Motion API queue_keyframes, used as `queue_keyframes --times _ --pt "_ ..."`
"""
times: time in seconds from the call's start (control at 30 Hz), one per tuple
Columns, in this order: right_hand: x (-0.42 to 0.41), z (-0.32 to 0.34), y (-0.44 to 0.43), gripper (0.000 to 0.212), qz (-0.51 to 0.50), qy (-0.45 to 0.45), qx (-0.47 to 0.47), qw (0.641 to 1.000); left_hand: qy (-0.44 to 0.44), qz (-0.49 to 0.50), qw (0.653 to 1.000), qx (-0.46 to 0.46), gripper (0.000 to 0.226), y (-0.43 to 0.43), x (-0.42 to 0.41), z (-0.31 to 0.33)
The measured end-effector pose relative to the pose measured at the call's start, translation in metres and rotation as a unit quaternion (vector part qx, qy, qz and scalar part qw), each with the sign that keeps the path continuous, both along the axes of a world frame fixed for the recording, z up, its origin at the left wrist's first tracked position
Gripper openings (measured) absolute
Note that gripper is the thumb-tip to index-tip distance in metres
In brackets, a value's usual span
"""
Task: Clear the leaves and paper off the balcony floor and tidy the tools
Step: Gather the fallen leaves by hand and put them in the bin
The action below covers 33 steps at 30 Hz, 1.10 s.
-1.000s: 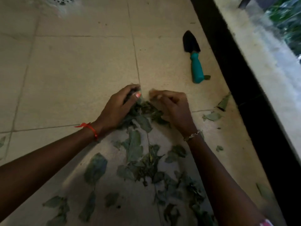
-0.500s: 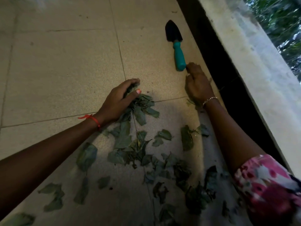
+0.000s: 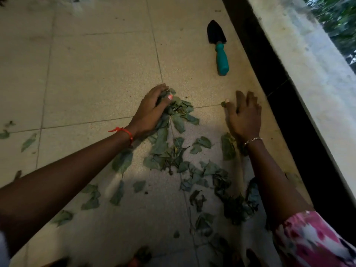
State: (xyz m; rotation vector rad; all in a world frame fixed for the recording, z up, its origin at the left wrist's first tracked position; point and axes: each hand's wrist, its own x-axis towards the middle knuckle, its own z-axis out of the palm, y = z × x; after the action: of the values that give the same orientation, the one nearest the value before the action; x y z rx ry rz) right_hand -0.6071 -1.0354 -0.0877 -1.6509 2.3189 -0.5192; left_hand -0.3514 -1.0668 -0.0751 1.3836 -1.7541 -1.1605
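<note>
Green leaves (image 3: 173,151) lie scattered over the tiled balcony floor (image 3: 100,78), thickest in the middle and lower right. My left hand (image 3: 152,110) grips a bunch of leaves (image 3: 179,108) at the top of the pile, fingers curled over them. To the right, my right hand (image 3: 243,114) lies flat on the tiles with fingers spread, its thumb touching a small leaf scrap (image 3: 223,103). A hand trowel (image 3: 219,49) with a black blade and teal handle rests on the floor beyond my right hand, apart from it.
A dark strip (image 3: 279,78) runs along the floor's right edge below a pale parapet ledge (image 3: 312,60). Loose leaves (image 3: 27,141) lie at the far left. Foliage shows beyond the ledge at top right.
My right hand drew back from beside the trowel handle toward the pile and now lies flat on the tiles. My left hand kept its grip on the leaf bunch.
</note>
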Motion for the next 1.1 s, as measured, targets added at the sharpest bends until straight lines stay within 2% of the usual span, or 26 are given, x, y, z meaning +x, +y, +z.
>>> queue_keyframes --times 0.17,0.27,0.33,0.4,0.5,0.53,0.6,0.67,0.73,0.83,0.9,1.0,1.1 --pt "0.066 -0.004 0.0 0.059 0.135 -0.01 -0.019 0.991 0.011 0.027 0.999 0.025 0.043 0.014 0.011 -0.002" --pt "0.104 -0.003 0.001 0.058 0.226 -0.107 -0.04 0.967 0.025 0.045 0.998 0.041 0.041 0.021 0.02 0.001" --pt "0.119 0.001 -0.006 0.055 0.24 -0.175 -0.064 0.953 0.026 0.061 0.997 0.034 0.039 0.026 0.03 0.003" --pt "0.127 0.001 -0.018 0.057 0.237 -0.162 -0.056 0.956 0.019 0.071 0.997 0.026 0.039 0.03 0.042 0.004" --pt "0.14 -0.003 -0.025 0.06 0.305 -0.079 0.001 0.949 0.015 0.071 0.997 0.029 0.036 0.04 0.058 0.003" --pt "0.144 -0.002 -0.022 0.055 0.332 -0.093 0.016 0.939 0.019 0.067 0.997 0.033 0.035 0.044 0.063 0.002" --pt "0.148 0.003 -0.011 0.042 0.352 -0.194 0.034 0.915 0.03 0.061 0.997 0.043 0.034 0.049 0.07 0.001" --pt "0.142 0.013 0.006 0.037 0.303 -0.292 0.0 0.907 0.047 0.066 0.996 0.044 0.034 0.055 0.076 0.0" --pt "0.131 0.021 0.026 0.042 0.212 -0.307 -0.082 0.924 0.067 0.068 0.995 0.038 0.037 0.061 0.078 0.0" --pt "0.116 0.022 0.059 0.054 0.035 -0.249 -0.14 0.958 0.033 0.06 0.998 0.01 0.048 0.067 0.077 -0.002" --pt "0.119 0.018 0.083 0.065 -0.035 -0.191 -0.121 0.973 0.007 0.057 0.998 0.006 0.051 0.069 0.075 -0.005" --pt "0.139 0.0 0.112 0.068 -0.059 -0.1 -0.071 0.991 -0.013 0.04 0.999 0.0 0.059 0.072 0.066 -0.009" --pt "0.164 -0.011 0.113 0.065 -0.039 -0.073 -0.075 0.994 -0.04 0.034 0.998 -0.023 0.065 0.074 0.057 -0.013"
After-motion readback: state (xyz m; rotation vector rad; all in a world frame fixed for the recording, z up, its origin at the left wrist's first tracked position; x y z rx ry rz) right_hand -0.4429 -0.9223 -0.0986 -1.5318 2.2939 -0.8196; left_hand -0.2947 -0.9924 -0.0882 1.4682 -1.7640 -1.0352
